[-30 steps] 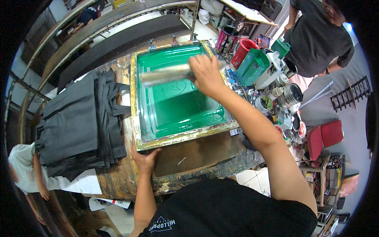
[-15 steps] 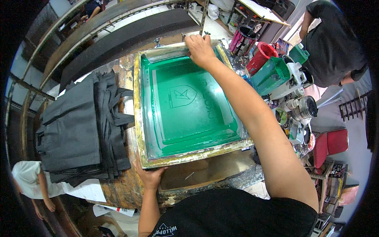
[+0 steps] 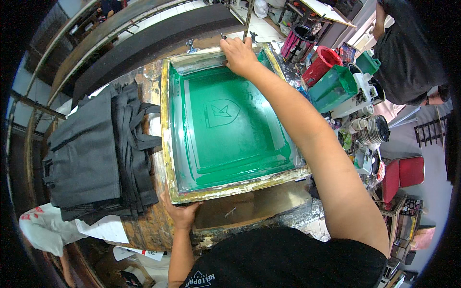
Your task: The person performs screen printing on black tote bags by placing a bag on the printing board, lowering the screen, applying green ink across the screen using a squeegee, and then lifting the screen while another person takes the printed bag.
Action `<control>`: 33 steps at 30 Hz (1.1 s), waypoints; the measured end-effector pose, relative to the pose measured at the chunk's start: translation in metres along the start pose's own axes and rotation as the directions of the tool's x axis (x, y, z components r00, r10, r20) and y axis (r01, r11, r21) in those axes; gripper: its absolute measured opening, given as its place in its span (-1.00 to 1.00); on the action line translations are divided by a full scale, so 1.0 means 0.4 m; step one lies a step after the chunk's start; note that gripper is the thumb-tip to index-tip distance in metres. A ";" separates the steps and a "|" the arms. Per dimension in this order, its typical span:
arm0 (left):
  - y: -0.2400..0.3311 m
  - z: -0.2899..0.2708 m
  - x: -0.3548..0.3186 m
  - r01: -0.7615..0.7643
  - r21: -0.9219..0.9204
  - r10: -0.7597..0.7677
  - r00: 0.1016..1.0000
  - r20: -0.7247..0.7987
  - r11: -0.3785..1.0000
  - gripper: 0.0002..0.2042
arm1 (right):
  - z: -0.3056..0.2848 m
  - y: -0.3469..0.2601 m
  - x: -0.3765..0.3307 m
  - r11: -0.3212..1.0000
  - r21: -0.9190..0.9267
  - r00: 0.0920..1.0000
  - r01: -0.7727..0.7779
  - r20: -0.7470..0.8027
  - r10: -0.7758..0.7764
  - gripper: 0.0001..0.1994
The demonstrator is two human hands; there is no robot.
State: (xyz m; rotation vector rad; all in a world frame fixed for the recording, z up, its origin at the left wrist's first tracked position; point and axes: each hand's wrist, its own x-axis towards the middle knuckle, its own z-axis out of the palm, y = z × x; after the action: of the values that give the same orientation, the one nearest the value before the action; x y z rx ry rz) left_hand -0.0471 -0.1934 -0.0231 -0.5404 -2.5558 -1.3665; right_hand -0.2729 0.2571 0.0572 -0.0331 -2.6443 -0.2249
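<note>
A green screen [image 3: 230, 129] in a pale, ink-stained frame [image 3: 165, 129] lies flat on the worn bench [image 3: 144, 230], with a shield outline showing in the mesh near its middle. The right hand [image 3: 238, 54] reaches across to the far edge of the frame, fingers curled down over a squeegee [image 3: 204, 56] that rests along that edge (how tightly the grip closes I cannot tell). The left hand [image 3: 181, 213] sits at the near left corner of the frame, thumb on top and fingers tucked under the rim, pinching it. Just left of the frame lies a stack of black bags [image 3: 96, 153], straps trailing toward the screen. To the right stand a red tub [image 3: 321, 65], a green tub [image 3: 333, 86] and ink cans [image 3: 372, 129]. Another person [image 3: 408, 53] in dark clothes stands beyond them.
</note>
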 end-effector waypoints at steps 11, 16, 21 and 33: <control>-0.002 0.003 0.005 -0.068 0.045 0.070 0.996 -0.047 0.997 0.20 | -0.016 -0.001 0.000 0.999 -0.033 0.998 -0.016 0.052 0.017 -0.49; 0.028 -0.037 0.022 -0.104 0.361 0.103 0.994 0.022 0.927 0.15 | -0.025 -0.009 -0.009 1.000 -0.014 0.997 -0.006 0.077 0.007 -0.65; 0.037 -0.054 0.034 -0.131 0.529 0.083 0.990 0.115 0.839 0.18 | -0.002 -0.006 -0.023 0.999 -0.047 1.000 0.012 0.029 -0.011 -0.71; 0.198 0.163 0.729 -0.597 0.391 0.602 0.789 0.125 0.701 -0.23 | -0.036 0.036 -0.044 0.998 -0.063 1.000 0.029 -0.008 -0.029 -0.60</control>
State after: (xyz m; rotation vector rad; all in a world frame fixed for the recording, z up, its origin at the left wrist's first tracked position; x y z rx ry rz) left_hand -0.2816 -0.0330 0.0986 -1.1399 -2.2299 -0.5734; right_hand -0.2497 0.2694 0.0636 -0.0144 -2.6292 -0.3173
